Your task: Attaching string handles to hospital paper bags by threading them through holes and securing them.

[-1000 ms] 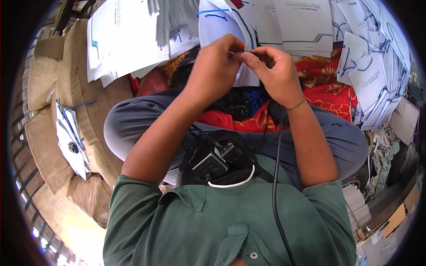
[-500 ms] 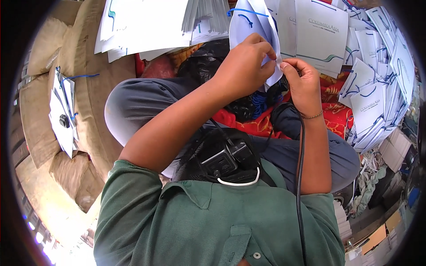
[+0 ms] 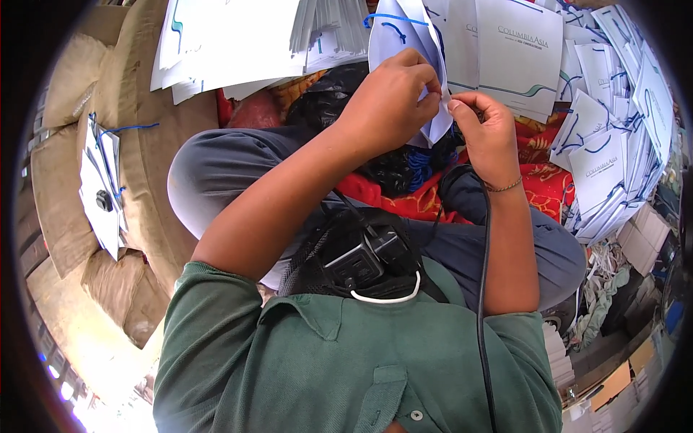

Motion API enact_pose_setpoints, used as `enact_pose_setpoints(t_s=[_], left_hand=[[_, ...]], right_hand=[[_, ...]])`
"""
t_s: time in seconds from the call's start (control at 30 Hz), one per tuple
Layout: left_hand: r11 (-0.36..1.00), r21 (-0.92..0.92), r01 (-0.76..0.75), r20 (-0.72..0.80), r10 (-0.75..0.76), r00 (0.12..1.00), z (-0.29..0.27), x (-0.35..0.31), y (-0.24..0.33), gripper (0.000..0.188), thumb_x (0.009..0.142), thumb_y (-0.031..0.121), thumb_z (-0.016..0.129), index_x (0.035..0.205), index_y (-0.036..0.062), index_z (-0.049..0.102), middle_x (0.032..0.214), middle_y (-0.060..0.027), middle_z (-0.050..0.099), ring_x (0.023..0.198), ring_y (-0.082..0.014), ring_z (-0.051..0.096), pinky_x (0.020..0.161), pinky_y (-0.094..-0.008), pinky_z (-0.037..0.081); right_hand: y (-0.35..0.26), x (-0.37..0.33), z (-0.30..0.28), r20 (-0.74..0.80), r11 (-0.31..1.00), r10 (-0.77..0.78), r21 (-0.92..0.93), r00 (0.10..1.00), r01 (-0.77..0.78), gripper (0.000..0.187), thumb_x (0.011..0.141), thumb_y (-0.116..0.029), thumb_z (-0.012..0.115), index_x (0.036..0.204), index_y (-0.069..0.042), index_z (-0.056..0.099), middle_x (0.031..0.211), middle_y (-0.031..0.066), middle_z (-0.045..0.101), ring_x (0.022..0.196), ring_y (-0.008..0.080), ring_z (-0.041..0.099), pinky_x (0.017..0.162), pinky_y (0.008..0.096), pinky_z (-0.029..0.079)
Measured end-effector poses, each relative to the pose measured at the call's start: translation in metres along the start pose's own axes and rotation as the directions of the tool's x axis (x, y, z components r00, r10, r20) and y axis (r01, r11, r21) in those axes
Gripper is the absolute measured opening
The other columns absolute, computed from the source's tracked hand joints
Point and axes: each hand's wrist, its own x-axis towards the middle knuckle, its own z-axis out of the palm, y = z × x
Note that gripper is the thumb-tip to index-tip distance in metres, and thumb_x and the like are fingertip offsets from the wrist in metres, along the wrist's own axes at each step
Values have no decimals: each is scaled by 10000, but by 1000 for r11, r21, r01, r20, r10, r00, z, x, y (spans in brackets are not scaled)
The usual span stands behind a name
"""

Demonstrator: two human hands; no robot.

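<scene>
Containers first: the white paper bag (image 3: 408,40) being worked is upright, mouth up and spread. One blue cord handle (image 3: 397,19) runs across its upper part; a short blue cord tail (image 3: 394,30) hangs on the inner face. Nothing else visible inside. Black plastic (image 3: 328,97) lies crumpled below it, with a bundle of blue cords (image 3: 419,172) against it; can't tell if they're in it or on it. Black mesh pouch (image 3: 309,256) at the waist carries a boxy device (image 3: 354,265). Finished-looking white bags with blue cords (image 3: 603,155) are heaped at far right, mostly flat.

Fingers: right hand (image 3: 489,133) has thumb and index pinched on the bag's right edge; too small to tell if a cord end is in there too. Left hand (image 3: 397,101) is in front of the bag, fingers bent, thumb and index tips near each other with a small gap; tips partly hidden, can't tell what they grip.

Bag position: directly behind and above the left fingers, its lower end hanging past them over the lap. Right edge meets the right fingertips, so it sits mostly left of that hand.
</scene>
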Motion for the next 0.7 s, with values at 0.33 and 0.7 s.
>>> enact_pose_setpoints(t_s=[0.33, 0.7], left_hand=[[993, 114, -44, -79, 53, 995, 7, -2, -2, 142, 899, 104, 771, 982, -6, 735, 1095, -154, 689, 1026, -370, 704, 934, -451, 577], [981, 172, -93, -60, 104, 993, 2, -4, -3, 141, 848, 107, 755, 955, 23, 714, 1087, -148, 685, 1064, -402, 665, 959, -480, 551]], right_hand=[[1, 0, 8, 4, 999, -43, -29, 999, 43, 206, 1021, -141, 769, 1058, 62, 777, 864, -12, 708, 784, 48, 598, 711, 240, 494], [2, 0, 10, -1, 997, -47, -57, 999, 47, 224, 1006, -157, 772, 1062, 60, 773, 854, 0, 713, 780, 50, 608, 712, 250, 506]])
